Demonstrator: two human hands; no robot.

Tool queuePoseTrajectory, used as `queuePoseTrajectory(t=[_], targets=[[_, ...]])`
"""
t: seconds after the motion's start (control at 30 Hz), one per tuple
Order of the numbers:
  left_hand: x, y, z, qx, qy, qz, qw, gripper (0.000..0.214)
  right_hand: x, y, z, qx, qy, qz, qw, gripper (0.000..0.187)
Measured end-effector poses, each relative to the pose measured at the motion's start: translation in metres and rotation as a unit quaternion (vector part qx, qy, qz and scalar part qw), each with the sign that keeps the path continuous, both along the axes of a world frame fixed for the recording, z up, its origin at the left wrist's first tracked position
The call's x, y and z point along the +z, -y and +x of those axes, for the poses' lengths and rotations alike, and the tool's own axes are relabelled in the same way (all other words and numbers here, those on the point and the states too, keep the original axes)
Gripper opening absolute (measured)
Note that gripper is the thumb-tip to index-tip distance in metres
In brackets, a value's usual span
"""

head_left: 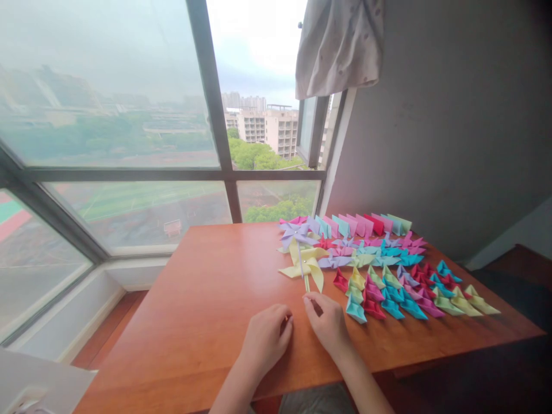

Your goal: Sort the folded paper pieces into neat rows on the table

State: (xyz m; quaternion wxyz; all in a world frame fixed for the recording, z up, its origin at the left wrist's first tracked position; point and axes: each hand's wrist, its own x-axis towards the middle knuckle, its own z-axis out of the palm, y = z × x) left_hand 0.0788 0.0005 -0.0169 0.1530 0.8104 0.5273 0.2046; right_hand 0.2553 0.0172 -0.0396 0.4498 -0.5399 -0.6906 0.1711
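My right hand [330, 323] is closed in a pinch at the lower end of a pinwheel stick. The stick runs up to a pale yellow paper pinwheel [311, 268]. Just beyond it is a lilac paper pinwheel [295, 233], whose thin stick passes across the yellow one. To the left, my left hand [266, 336] rests on the wooden table [190, 310] with its fingers curled in and the thumb near them. Nothing shows in that hand. Close to the right hand's fingers stand folded paper boats [356, 309] in blue, red, yellow and other colours.
Rows of folded paper pieces [340, 250] cover the right part of the table, with upright folded papers [351, 224] along the back. Large windows [129, 115] rise beyond the table. A curtain [338, 52] hangs above, beside a grey wall [444, 132].
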Motion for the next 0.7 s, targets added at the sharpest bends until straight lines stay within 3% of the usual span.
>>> queuePoseTrajectory(t=[0.7], targets=[[0.0008, -0.0026, -0.0002, 0.000, 0.004, -0.006, 1.000, 0.014, 0.0009, -0.0001, -0.0005, -0.008, -0.004, -0.018, 1.000, 0.026]])
